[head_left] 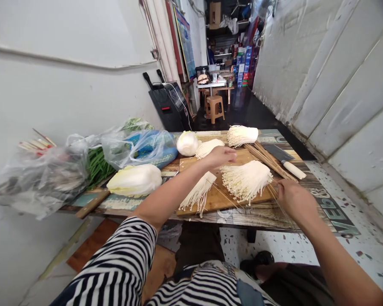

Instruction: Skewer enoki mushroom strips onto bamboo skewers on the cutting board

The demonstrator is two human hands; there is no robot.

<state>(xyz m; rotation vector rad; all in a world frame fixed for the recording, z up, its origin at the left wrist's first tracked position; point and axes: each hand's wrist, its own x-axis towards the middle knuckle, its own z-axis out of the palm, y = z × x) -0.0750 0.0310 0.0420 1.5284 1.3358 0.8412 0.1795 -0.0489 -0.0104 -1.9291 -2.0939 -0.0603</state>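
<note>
My left hand [221, 156] is over the wooden cutting board [185, 163], fingers stretched to the right and holding nothing I can see. Beneath and around it lie enoki mushrooms: a large fanned bunch [247, 180], a smaller bunch with a skewer across it [199, 193], and another behind my wrist [209, 146]. At the board's right edge my right hand [295, 197] is closed, with a thin bamboo skewer [274, 193] at its fingertips, partly hidden. A bundle of bamboo skewers [268, 161] lies just beyond that hand.
A cleaver [285, 161] lies at the table's right. Another enoki bunch [244, 135] sits at the back. Left are a cut round white vegetable [187, 143], a napa cabbage [135, 180], a wooden handle [92, 204] and plastic bags of greens [54, 174]. A black speaker [170, 106] stands behind.
</note>
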